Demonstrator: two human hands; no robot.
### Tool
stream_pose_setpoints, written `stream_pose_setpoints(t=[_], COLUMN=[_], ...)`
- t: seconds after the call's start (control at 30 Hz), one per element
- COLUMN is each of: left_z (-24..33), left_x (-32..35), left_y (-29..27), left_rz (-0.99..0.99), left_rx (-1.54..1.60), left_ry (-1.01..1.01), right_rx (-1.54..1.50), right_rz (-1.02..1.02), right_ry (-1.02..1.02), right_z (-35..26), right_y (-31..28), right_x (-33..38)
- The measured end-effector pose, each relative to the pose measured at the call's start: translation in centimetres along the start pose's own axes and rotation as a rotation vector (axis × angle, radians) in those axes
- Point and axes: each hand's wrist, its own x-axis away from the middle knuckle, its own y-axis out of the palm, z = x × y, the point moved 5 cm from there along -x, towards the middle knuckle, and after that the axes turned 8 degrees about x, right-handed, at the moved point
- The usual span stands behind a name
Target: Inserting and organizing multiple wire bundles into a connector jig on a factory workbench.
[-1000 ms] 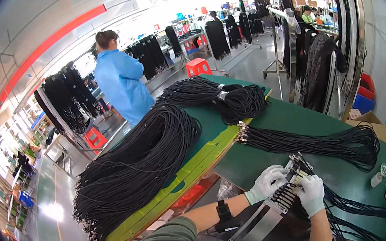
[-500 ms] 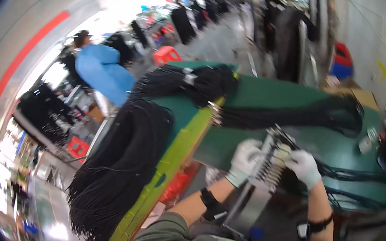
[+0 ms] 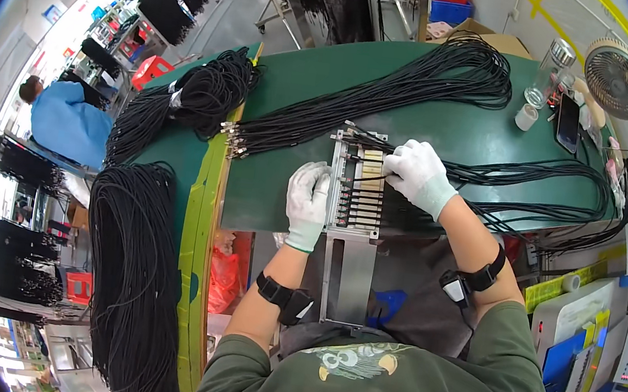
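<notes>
A narrow metal fixture [image 3: 335, 191] with a row of slots stands upright in front of me at the table's front edge. Black cable ends with connectors lie side by side in its lower slots; pale blocks show in the upper ones. My left hand [image 3: 307, 199], in a white glove, rests along the fixture's left side, fingers fairly straight and close together. My right hand [image 3: 417, 176], gloved too, pinches a thin black cable [image 3: 369, 178] at the fixture's right side. Its fingertips partly hide the grip. Black cables [image 3: 520, 174] trail off rightward behind that hand.
Bundled black cables [image 3: 390, 88] cross the green table [image 3: 301, 45]; more hang over the yellow-green edge strip [image 3: 200, 260] at left. A glass bottle [image 3: 550, 74], a phone [image 3: 568, 124] and a fan [image 3: 617, 78] stand far right. A person in blue [image 3: 69, 119] is at far left.
The view has swung, so fixture and hands now sit further left and higher. My left hand's fingers look straighter along the fixture; my right hand stays at its right side.
</notes>
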Motion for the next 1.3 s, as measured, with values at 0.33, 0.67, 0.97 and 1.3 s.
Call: stream_pose_setpoints(t=[0.33, 0.67, 0.97, 1.3], left_z=[0.2, 0.9, 4.0, 1.4], left_x=[0.0, -0.5, -1.0, -1.1], left_y=[0.0, 0.6, 2.7, 0.8], left_rz=[-0.054, -0.146, -0.474, -0.043], left_rx=[-0.075, -0.044, -0.446, -0.086], left_ry=[0.013, -0.010, 0.256, 0.114], right_rx=[0.066, 0.036, 0.037, 0.134], right_rz=[0.104, 0.055, -0.005, 0.005], right_ry=[-0.047, 0.022, 0.078, 0.102], right_z=[-0.7, -1.0, 0.2, 1.0], right_y=[0.1, -0.1, 0.5, 0.7], right_x=[-0.1, -0.2, -0.4, -0.9])
